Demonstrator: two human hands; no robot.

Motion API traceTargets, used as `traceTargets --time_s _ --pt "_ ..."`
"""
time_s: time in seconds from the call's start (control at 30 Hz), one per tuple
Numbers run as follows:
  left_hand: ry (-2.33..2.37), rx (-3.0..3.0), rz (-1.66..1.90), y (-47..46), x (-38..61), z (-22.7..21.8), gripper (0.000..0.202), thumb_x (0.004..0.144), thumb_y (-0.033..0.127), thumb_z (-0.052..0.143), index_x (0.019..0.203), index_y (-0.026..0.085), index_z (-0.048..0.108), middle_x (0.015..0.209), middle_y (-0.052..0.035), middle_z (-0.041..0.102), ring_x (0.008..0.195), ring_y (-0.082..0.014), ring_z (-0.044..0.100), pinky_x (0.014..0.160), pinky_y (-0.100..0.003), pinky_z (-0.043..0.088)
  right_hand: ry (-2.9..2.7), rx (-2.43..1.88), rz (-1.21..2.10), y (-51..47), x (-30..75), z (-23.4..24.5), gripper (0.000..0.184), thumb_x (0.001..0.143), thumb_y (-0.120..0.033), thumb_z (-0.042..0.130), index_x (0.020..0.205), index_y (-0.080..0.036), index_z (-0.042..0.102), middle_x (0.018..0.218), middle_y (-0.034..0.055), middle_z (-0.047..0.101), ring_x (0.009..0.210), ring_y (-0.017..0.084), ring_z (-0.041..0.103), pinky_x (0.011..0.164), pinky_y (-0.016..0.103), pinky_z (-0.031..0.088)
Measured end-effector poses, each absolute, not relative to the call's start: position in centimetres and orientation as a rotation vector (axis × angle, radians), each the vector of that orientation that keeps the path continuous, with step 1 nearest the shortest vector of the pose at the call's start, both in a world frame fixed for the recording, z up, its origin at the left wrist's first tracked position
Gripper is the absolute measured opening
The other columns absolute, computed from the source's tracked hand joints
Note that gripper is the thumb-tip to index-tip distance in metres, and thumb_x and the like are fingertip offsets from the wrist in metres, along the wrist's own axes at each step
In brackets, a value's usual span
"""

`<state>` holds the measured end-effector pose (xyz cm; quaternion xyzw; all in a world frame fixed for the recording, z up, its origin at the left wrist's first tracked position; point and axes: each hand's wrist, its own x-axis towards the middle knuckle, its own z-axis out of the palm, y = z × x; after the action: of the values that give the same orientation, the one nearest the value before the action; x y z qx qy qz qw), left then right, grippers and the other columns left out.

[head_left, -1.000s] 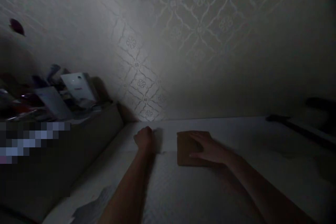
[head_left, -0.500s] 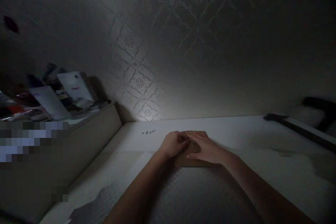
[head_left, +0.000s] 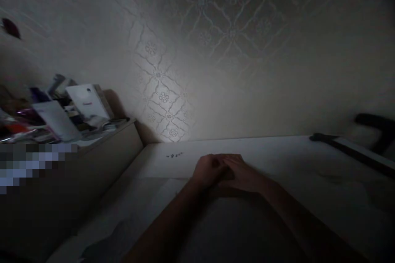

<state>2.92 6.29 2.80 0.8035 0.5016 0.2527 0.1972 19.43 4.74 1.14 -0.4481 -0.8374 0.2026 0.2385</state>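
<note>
Dim room, head view. Both hands meet on a flat brown pad (head_left: 230, 191) lying on the white table (head_left: 277, 152), near the back edge by the patterned wall (head_left: 216, 49). The left hand (head_left: 207, 171) sits on the pad's left part, fingers curled down onto it; whether they pinch an edge or just press, cannot tell, too dark. The right hand (head_left: 243, 174) lies flat across the top, fingers spread loose and pressing, not clenched. The two hands touch or overlap at the middle.

Change: a second ago the left hand was a fist on the bare table, well left of the pad, and only the right hand rested on it. Half a second ago the left hand had reached the pad. Now the hands cover nearly all of it; only a sliver of brown shows at the far edge and below the wrists. The pad has not shifted. Reads as a move from one-hand hold to two-hand handling.

Small dark scribble (head_left: 174, 155) on the table left of the hands, now uncovered. Cluttered shelf (head_left: 101, 131) with boxes far left. Dark bar (head_left: 352, 150) far right.
</note>
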Motion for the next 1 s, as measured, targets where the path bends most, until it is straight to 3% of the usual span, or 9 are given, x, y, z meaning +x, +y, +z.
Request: traceTargets --time_s 0.1,0.2,0.4,0.67,0.87,0.93,1.0 --pt "1.734 2.171 0.735 6.9 1.4 3.6 0.02 0.084 0.032 0.059 0.087 0.018 0.073 0.087 -0.005 0.073 0.08 -0.0186 0.066 0.075 -0.027 0.048 -2.307 -1.254 0.552 4.8 19.5 1.1 0.081 0.071 -0.052 0.071 0.141 -0.021 0.046 0.148 0.012 0.043 0.138 0.031 0.034 0.115 0.049 0.026" --pt "2.147 2.119 0.791 8.1 -1.7 4.1 0.019 0.087 0.03 0.057 0.095 0.021 0.072 0.102 -0.0057 0.072 0.095 -0.0217 0.066 0.085 -0.03 0.046 -2.301 -1.313 0.564 4.8 19.6 0.9 0.088 0.071 -0.058 0.069 0.144 -0.018 0.041 0.151 0.0141 0.037 0.141 0.031 0.03 0.116 0.049 0.024" --pt "2.511 1.769 0.693 9.9 -7.0 3.5 0.026 0.087 0.021 0.05 0.107 0.02 0.067 0.11 -0.007 0.071 0.105 -0.0262 0.064 0.083 -0.034 0.046 -2.316 -1.313 0.544 5.0 19.6 0.6 0.088 0.072 -0.063 0.067 0.144 -0.017 0.043 0.151 0.015 0.038 0.141 0.031 0.03 0.117 0.049 0.022" --pt "2.499 1.745 0.662 9.6 -7.0 3.5 0.034 0.087 0.02 0.047 0.117 0.021 0.062 0.121 -0.0084 0.067 0.112 -0.0233 0.061 0.084 -0.032 0.046 -2.289 -1.277 0.544 5.0 19.9 0.3 0.084 0.073 -0.059 0.068 0.143 -0.021 0.044 0.15 0.0123 0.04 0.139 0.029 0.034 0.116 0.048 0.026" --pt "2.126 2.261 0.482 7.0 -0.6 4.5 0.033 0.09 0.024 0.045 0.116 0.018 0.065 0.118 -0.0101 0.067 0.108 -0.0234 0.062 0.095 -0.034 0.043 -1.983 -1.401 0.309 6.2 21.6 0.0 0.054 0.089 -0.043 0.046 0.138 -0.021 0.049 0.136 0.0111 0.056 0.127 0.026 0.05 0.109 0.046 0.037" --pt "1.887 2.459 0.372 5.2 2.7 4.4 0.034 0.091 0.03 0.045 0.115 0.018 0.066 0.119 -0.013 0.065 0.11 -0.0273 0.06 0.098 -0.04 0.042 -1.848 -1.529 0.183 6.4 23.5 0.3 0.05 0.091 -0.037 0.039 0.136 -0.021 0.051 0.131 0.011 0.06 0.123 0.026 0.054 0.107 0.047 0.04" --pt "1.647 2.616 0.425 3.1 5.8 4.0 0.047 0.091 0.047 0.046 0.125 0.018 0.06 0.132 -0.0151 0.057 0.123 -0.0317 0.051 0.106 -0.047 0.036 -1.768 -1.673 0.065 6.1 26.5 0.4 0.049 0.089 -0.032 0.038 0.133 -0.017 0.053 0.131 0.0136 0.059 0.121 0.027 0.055 0.107 0.045 0.038"
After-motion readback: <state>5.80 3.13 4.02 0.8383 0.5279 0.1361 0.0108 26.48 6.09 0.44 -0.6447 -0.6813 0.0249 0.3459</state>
